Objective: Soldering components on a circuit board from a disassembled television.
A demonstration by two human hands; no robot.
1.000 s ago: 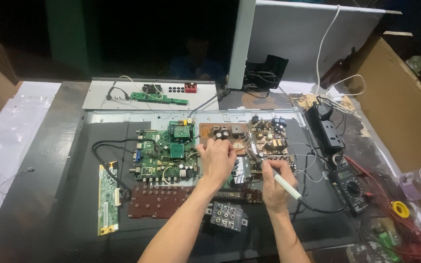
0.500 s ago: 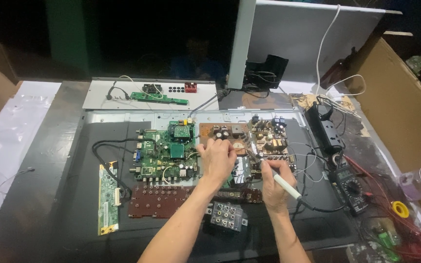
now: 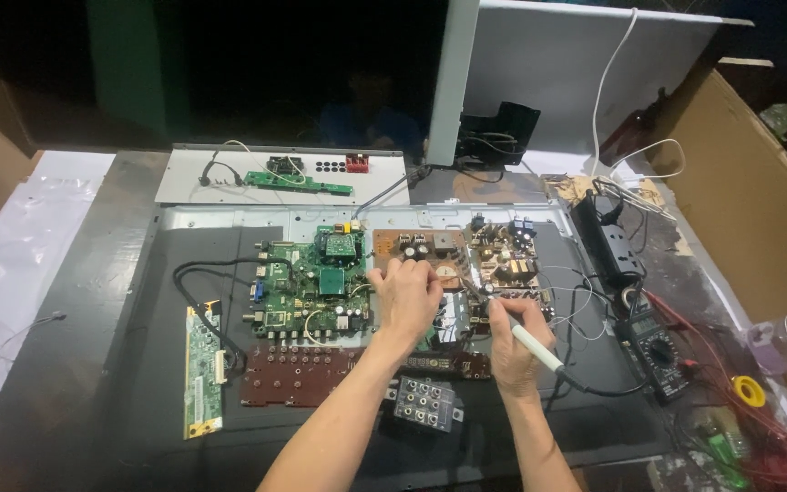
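Spread across a dark desk (image 3: 93, 364), a large flat panel back (image 3: 229, 223) is lying face down and carrying the electronics, with a brown cardboard wall (image 3: 758, 200) standing along the right side and a white panel (image 3: 548, 82) leaning upright behind. A green main board (image 3: 307, 287) is sitting near the middle of the panel, and a brown power board (image 3: 494, 264) is lying just beside it on the right. Below them a dark red-brown strip board (image 3: 298, 374) is stretching sideways, while a narrow green board (image 3: 202, 369) is lying near the left. A black multimeter (image 3: 662, 351) is resting well to the right among red wires. The left hand (image 3: 407, 296) is pressing down on the brown power board, its fingers curled and touching the board's surface, holding nothing that can be made out. The right hand (image 3: 512, 342) is gripping a white-handled soldering iron (image 3: 526, 337) with its fingers closed around the handle, the tip pointing up-left toward the board just beside the left hand.
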